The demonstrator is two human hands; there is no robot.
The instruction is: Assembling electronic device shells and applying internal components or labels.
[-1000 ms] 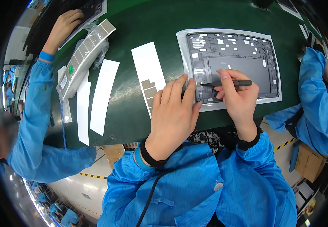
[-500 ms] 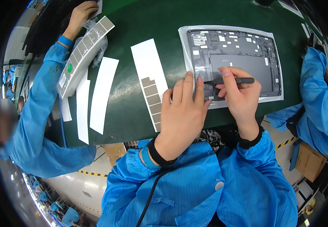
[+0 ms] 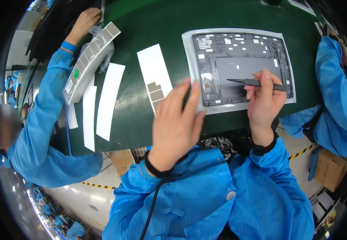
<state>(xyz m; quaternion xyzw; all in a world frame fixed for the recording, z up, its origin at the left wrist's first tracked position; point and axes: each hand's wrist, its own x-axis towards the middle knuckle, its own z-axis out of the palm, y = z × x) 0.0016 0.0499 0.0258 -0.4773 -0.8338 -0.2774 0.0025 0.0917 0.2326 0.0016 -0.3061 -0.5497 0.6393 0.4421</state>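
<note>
Dark tweezers [image 3: 253, 82] are gripped in my right hand [image 3: 266, 100], their tips pointing left above a grey tablet-like housing [image 3: 237, 72]. Several small white pieces dot the housing, and a little brownish square [image 3: 206, 85] sits near its left side. A white protective sheet [image 3: 187, 44] lies under it. My left hand [image 3: 177, 120] is open with its fingers apart, partly blurred, between the housing and a white backing strip [image 3: 151, 60]. Grey-brown squares [image 3: 155, 95] stick to the lower part of that strip, some hidden behind my hand.
Two blank white strips [image 3: 110, 104] lie to the left on the green table [image 3: 141, 24]. Beside them a long stack of sticker strips [image 3: 89, 60] rests in clear plastic. A co-worker's hand [image 3: 86, 22] reaches in at far left; another person's blue sleeve [image 3: 333, 96] is at right.
My left hand has lifted off the housing's edge and moved left, over the sticker strip. My right hand has shifted right, drawing the tweezers away from the housing's left side.
</note>
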